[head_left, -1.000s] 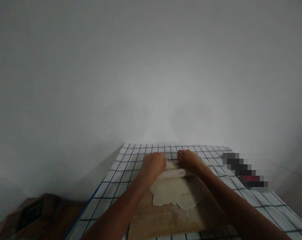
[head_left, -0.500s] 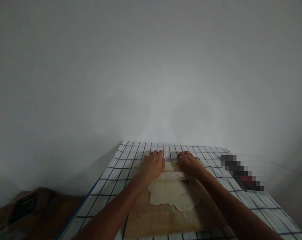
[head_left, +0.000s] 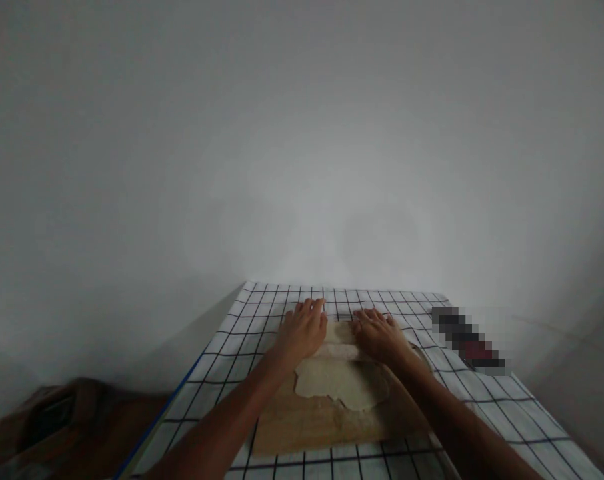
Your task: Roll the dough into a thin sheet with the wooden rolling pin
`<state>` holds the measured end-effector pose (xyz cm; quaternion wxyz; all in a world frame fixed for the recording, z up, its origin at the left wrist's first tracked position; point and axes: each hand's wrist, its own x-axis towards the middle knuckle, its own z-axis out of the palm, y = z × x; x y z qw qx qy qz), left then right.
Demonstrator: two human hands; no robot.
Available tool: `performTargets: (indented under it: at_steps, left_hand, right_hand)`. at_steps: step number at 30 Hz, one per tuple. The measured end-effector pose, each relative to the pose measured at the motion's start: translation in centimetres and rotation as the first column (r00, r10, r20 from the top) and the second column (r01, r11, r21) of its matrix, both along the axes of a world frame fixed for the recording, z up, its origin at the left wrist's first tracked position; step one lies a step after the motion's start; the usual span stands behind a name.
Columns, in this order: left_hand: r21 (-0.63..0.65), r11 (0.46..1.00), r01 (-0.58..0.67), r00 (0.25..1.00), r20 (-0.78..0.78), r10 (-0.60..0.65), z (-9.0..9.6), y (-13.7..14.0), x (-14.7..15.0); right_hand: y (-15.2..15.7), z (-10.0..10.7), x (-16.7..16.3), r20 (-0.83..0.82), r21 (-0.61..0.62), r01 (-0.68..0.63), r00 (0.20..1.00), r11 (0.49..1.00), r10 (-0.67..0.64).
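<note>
A pale rolling pin (head_left: pixel 338 353) lies across a thin sheet of dough (head_left: pixel 339 383) with an uneven near edge. Under the dough is a wooden board (head_left: pixel 302 427). My left hand (head_left: pixel 303 327) rests over the pin's left part, its fingers stretched forward. Over the right part lies my right hand (head_left: pixel 379 333), palm down, fingers spread and slightly bent. Both hands hide the ends of the pin and the side edges of the dough.
A white tablecloth with black grid lines (head_left: pixel 222 363) covers the table, which meets a plain wall (head_left: pixel 302 167). A pixelated dark item (head_left: pixel 469 340) lies at the right edge. By my right wrist, a curved rim (head_left: pixel 423 357) shows partly. Brown boxy things (head_left: pixel 52 420) stand lower left.
My fingers have straightened from a curled pose over the rolling pin. The dough and the board's near edge appear slightly farther up in the view, and a curved rim now shows by my right wrist.
</note>
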<state>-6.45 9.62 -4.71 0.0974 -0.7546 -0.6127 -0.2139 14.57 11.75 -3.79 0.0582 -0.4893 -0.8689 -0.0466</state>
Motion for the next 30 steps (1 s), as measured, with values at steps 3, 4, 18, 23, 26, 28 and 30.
performTargets:
  at_steps: [3, 4, 18, 23, 26, 28, 30]
  left_hand:
    - [0.017, 1.0, 0.023, 1.0, 0.01, -0.023, 0.0, -0.3, 0.1]
    - [0.021, 0.999, 0.027, 1.0, 0.014, -0.027, 0.0, -0.4, 0.1]
    - [0.064, 0.994, 0.087, 0.996, 0.0, -0.088, 0.4, -3.2, 0.5]
    - [0.099, 0.992, 0.083, 0.996, -0.028, -0.081, 0.0, -4.9, 0.6]
    - [0.133, 0.989, 0.071, 0.996, -0.056, -0.064, -0.5, -6.0, 0.6]
    - [0.145, 0.986, 0.079, 0.995, -0.071, -0.07, -0.8, -6.6, 0.5]
    - [0.151, 0.984, 0.096, 0.993, -0.082, -0.084, -1.1, -7.2, 0.5]
  right_hand:
    - [-0.9, 0.4, 0.0, 0.011, 0.004, 0.015, 1.0, 1.0, -0.015]
    - [-1.1, 0.4, 0.0, 0.014, 0.005, 0.019, 1.0, 1.0, -0.019]
    - [-4.1, -0.6, -0.3, -0.094, 0.035, 0.196, 0.977, 0.98, -0.192]
    - [-6.1, -0.4, -0.6, -0.136, 0.031, 0.248, 0.961, 0.968, -0.242]
    - [-7.5, -0.5, -0.8, -0.139, 0.035, 0.266, 0.956, 0.963, -0.259]
    - [-8.3, -0.8, -1.0, -0.145, 0.043, 0.281, 0.951, 0.959, -0.273]
    - [-9.0, -1.1, -1.0, -0.15, 0.054, 0.284, 0.95, 0.957, -0.273]
